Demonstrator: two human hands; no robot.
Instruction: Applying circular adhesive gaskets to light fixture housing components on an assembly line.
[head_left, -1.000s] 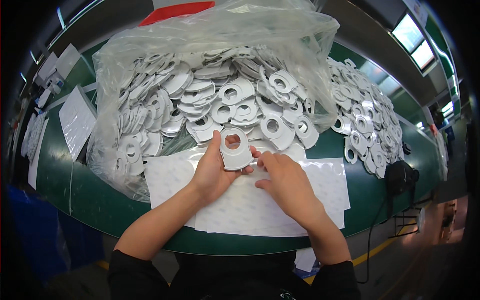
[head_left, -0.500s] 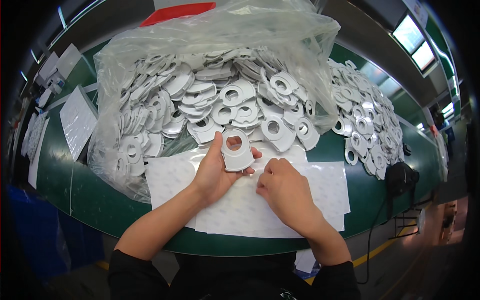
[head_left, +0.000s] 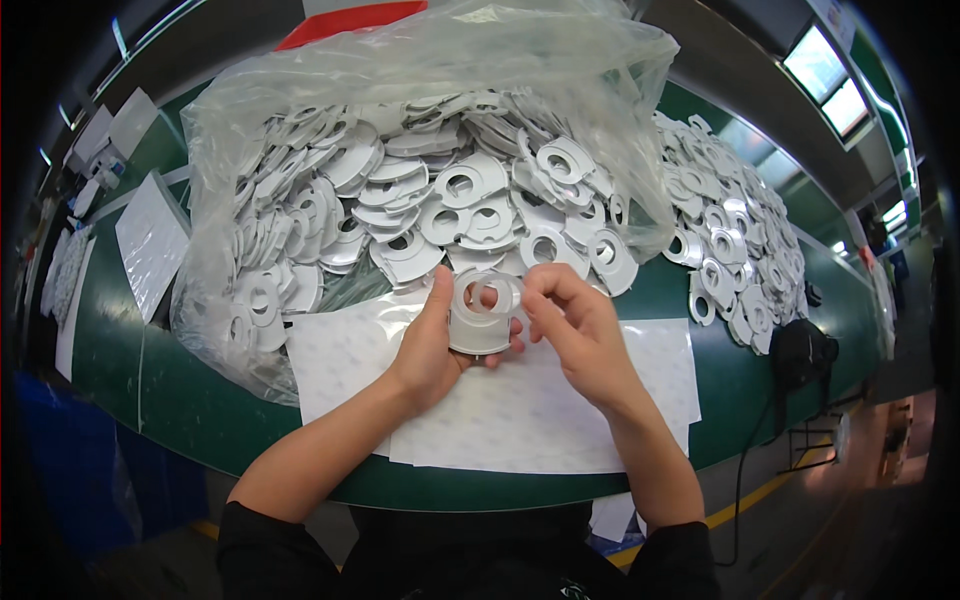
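Note:
My left hand point(head_left: 432, 345) is closed around a white plastic part point(head_left: 478, 335), a flat plate with a large round hole near its top and a rounded outline. The thumb lies along its left edge and fingertips come out at its right edge. My right hand point(head_left: 580, 330) is at the part's upper right, thumb and forefinger pinched on a thin see-through ring-shaped film point(head_left: 511, 290) that overlaps the hole. Its exact outline is hard to make out. Under both hands lie white sheets point(head_left: 540, 430) with faint marks.
Beyond the sheets, a large clear plastic bag point(head_left: 440, 70) lies open over a heap of similar white parts point(head_left: 395, 190). A second heap point(head_left: 735, 240) spreads at the right. A black object with a cable point(head_left: 803, 357) sits at the green table's point(head_left: 240, 430) right edge.
My right hand has risen from the sheets to the part's upper right edge, and the see-through film now shows over the hole. My left hand has tipped the part slightly and moved little.

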